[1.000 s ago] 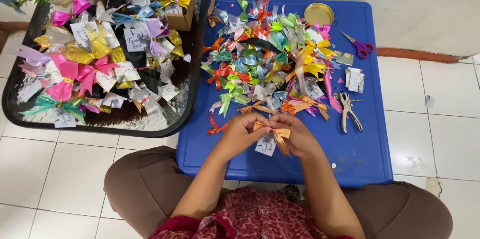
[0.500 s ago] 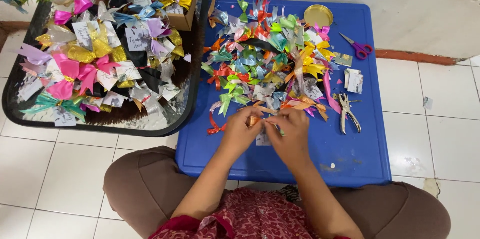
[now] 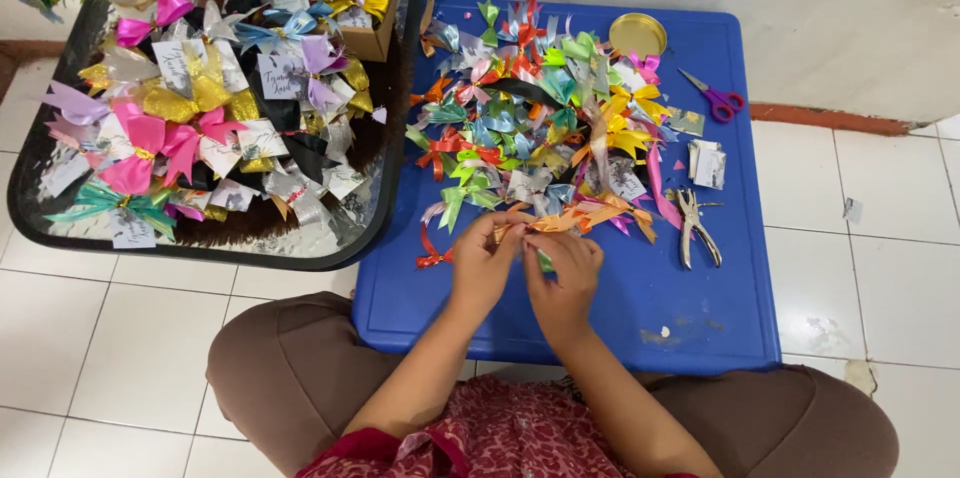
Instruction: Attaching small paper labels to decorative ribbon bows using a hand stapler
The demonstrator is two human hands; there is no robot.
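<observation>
Orange ribbon bow (image 3: 568,222) sits at the near edge of the ribbon pile (image 3: 530,108) on the blue desk (image 3: 640,318). I've got my left hand (image 3: 482,263) and right hand (image 3: 563,278) both pinching it. Looks featherlight, floppy and slick, so I'd hold it at the knot.

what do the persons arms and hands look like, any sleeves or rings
Both forearms are bare, with no sleeves reaching them. The left hand and right hand show no gloves; rings or a watch cannot be made out. Red patterned cloth shows near the elbows.
</observation>
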